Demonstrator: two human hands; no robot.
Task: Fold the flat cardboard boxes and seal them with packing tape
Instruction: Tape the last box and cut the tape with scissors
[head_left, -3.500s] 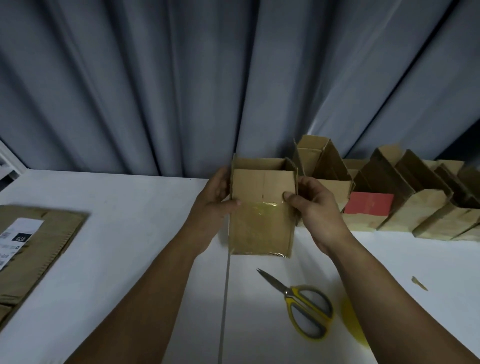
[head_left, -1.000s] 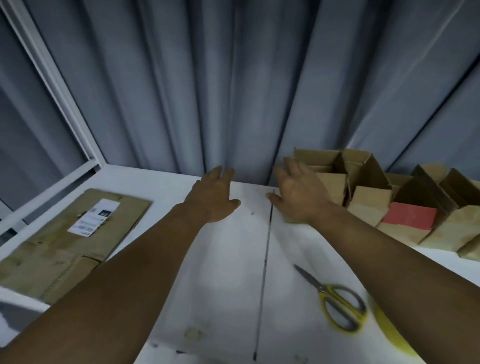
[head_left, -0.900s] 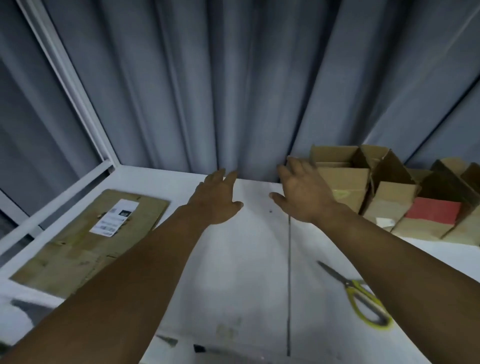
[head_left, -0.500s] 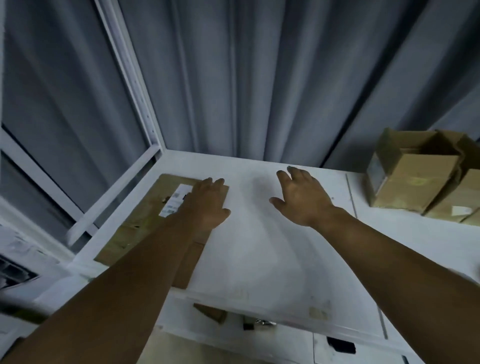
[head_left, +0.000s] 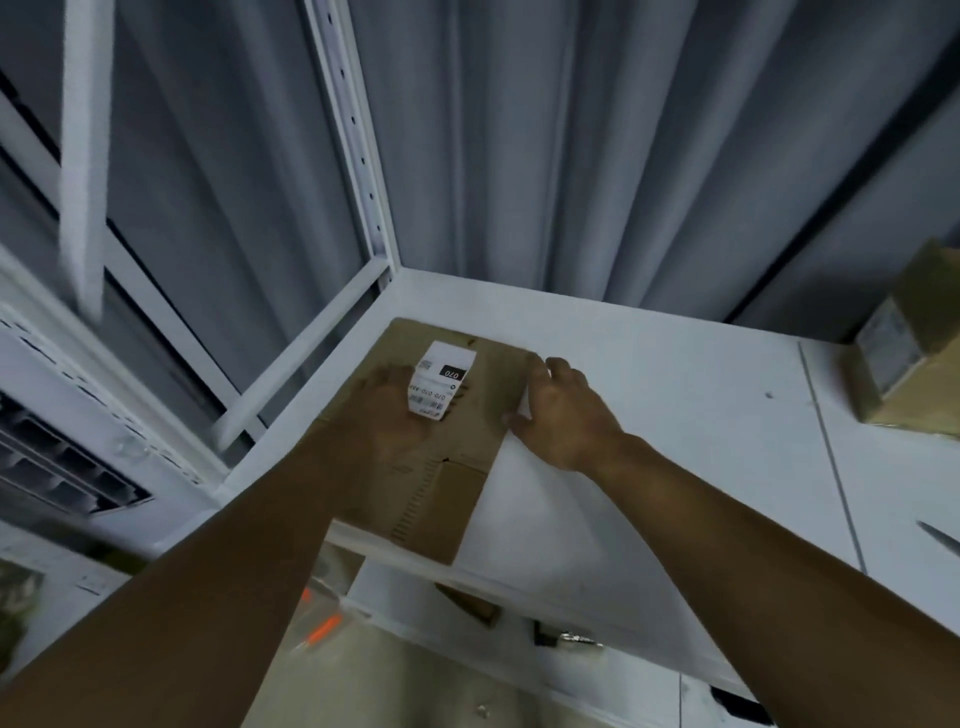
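At the left corner of the bench (head_left: 649, 415) lie the flat boxes (head_left: 447, 483), stacked. On top, the left hand (head_left: 387, 415) rests spread by the label (head_left: 441, 379) (likely steadying), holding nothing. The right hand (head_left: 558, 415) curls at the stack's right edge, probably to lift one; I cannot tell whether it grips.

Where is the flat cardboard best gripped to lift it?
At its long right edge, from the right. The cardboard lies flat on the table, so only edges can be pinched, and that edge faces bare tabletop, by the right hand.
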